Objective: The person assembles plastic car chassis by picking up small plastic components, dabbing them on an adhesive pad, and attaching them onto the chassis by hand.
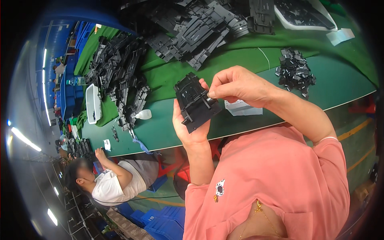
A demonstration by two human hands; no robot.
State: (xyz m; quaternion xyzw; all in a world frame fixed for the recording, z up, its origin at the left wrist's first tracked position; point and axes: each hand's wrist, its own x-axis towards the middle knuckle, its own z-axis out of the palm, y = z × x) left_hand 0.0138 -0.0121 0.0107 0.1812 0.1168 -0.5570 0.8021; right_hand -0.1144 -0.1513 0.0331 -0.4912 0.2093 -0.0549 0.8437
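A black moulded plastic part [191, 95] with ribs and a flat lower plate rests in my left hand [195, 135]. The palm supports it from below, and fingertips show past its upper right edge. My right hand [239, 85] is closed in a pinch, thumb against forefinger, right at the part's right edge. A tiny pale glint shows by those fingertips; what they grip is too small to make out. Under my right wrist, a white sheet of paper [244, 108] lies on the green table [168, 134].
Many similar black parts [208, 30] are heaped at the back, with another heap [120, 72] at left. Small black pieces [295, 71] lie at right, below a white tray [306, 16]. A white bottle [144, 115] and white bin [93, 104] stand left; a co-worker [116, 180] sits beyond.
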